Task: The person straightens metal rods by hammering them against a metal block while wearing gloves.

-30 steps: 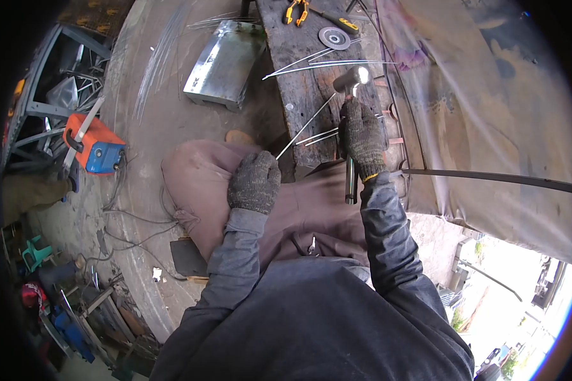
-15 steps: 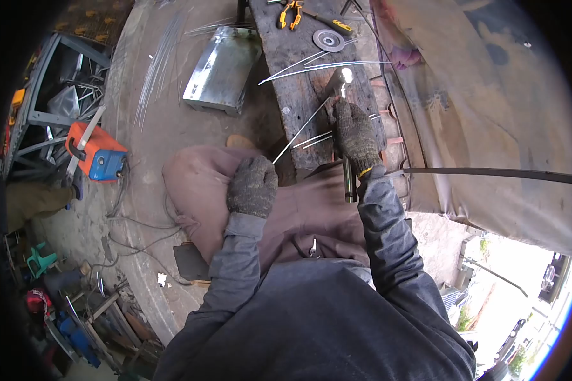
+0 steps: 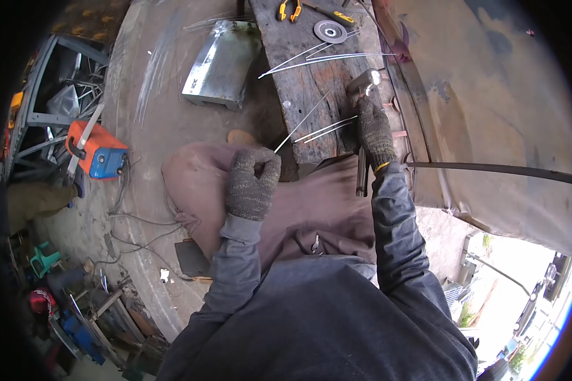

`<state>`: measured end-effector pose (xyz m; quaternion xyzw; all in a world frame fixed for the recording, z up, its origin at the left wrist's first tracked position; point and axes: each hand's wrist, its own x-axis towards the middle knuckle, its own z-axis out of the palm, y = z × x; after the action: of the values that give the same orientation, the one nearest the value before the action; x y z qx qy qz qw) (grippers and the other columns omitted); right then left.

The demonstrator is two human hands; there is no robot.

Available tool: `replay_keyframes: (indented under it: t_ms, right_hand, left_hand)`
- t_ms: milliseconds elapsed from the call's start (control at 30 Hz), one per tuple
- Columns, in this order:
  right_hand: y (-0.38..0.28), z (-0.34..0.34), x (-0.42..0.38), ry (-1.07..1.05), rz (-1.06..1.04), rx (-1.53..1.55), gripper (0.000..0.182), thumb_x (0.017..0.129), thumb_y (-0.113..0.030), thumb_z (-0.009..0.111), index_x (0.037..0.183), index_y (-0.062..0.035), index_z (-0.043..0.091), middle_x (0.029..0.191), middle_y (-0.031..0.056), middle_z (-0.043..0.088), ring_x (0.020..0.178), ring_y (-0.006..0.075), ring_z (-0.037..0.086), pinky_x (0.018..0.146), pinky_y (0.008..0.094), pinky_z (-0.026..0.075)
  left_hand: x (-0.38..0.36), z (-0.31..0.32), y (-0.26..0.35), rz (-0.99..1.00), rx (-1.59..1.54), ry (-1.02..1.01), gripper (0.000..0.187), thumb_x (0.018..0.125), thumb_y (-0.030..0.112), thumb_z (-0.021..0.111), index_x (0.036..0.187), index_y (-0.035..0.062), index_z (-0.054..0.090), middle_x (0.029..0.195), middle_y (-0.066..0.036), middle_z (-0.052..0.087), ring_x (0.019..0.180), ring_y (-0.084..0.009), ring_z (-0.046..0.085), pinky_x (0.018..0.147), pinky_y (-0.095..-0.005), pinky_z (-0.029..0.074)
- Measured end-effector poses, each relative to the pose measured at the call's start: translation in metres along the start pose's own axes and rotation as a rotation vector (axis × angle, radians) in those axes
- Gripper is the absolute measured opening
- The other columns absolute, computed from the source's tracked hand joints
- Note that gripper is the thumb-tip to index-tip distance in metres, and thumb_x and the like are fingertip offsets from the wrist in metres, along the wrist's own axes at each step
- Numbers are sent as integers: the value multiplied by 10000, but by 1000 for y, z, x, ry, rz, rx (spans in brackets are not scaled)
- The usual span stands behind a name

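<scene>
In a dark knitted work glove, my left hand (image 3: 253, 184) is closed in a pinch on the near end of a thin metal rod (image 3: 303, 120). The rod slants up and away, its far end over the worn wooden bench (image 3: 302, 76). My right hand (image 3: 376, 132), gloved alike, wraps around a hammer (image 3: 363, 81). The shiny hammer head is at the bench's right side, apart from the rod's tip, and the handle (image 3: 362, 178) points back toward my lap. Two more thin rods (image 3: 327, 130) lie on the bench between my hands.
Further up the bench are more rods (image 3: 327, 57), a grinding disc (image 3: 330, 32), yellow-handled pliers (image 3: 288, 9) and a yellow-and-black tool (image 3: 330, 13). A bent sheet-metal piece (image 3: 219, 66) stands on the floor. An orange-and-blue machine (image 3: 98, 151) with cables sits at left. A stained sheet (image 3: 489, 114) hangs at right.
My right hand and the hammer have moved right, away from the held rod's far end, which now shows uncovered. The left hand keeps its pinch and has shifted slightly.
</scene>
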<state>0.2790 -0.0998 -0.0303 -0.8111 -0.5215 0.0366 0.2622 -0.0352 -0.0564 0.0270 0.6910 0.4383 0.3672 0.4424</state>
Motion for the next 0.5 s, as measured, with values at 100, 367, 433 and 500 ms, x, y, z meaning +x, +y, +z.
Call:
replay_keyframes:
  t_ms: [100, 367, 433, 500]
  right_hand:
    - [-13, -22, 7, -125, 132, 151, 355, 1071, -228, 373, 1332, -36, 520, 1119, 291, 645, 986, 481, 624, 843, 540, 497]
    - [-5, -7, 3, -133, 191, 205, 395, 1093, -280, 336, 1317, -30, 544, 1148, 286, 644, 1061, 475, 608, 892, 535, 481]
    - [-2, 0, 3, -95, 167, 233, 432, 1092, -335, 334, 1286, -23, 560, 1159, 281, 650, 1077, 474, 606, 902, 535, 476]
    - [-3, 0, 1, -54, 143, 258, 477, 1091, -390, 331, 1256, -15, 576, 1170, 276, 655, 1093, 472, 605, 911, 535, 472]
  left_hand:
    - [12, 6, 41, 27, -117, 68, 139, 869, 65, 784, 964, 48, 683, 974, -59, 704, 814, -141, 665, 739, -303, 541]
    - [53, 59, 92, 467, -65, 92, 244, 868, 61, 779, 1085, 28, 674, 1088, -98, 686, 924, -166, 681, 798, -303, 565]
    - [56, 70, 95, 425, -147, 97, 391, 861, 65, 785, 1211, 18, 619, 1128, -118, 668, 953, -192, 689, 825, -328, 575]
    - [59, 76, 97, 474, -153, 115, 428, 856, 72, 793, 1235, 16, 602, 1124, -117, 667, 949, -191, 690, 823, -327, 574]
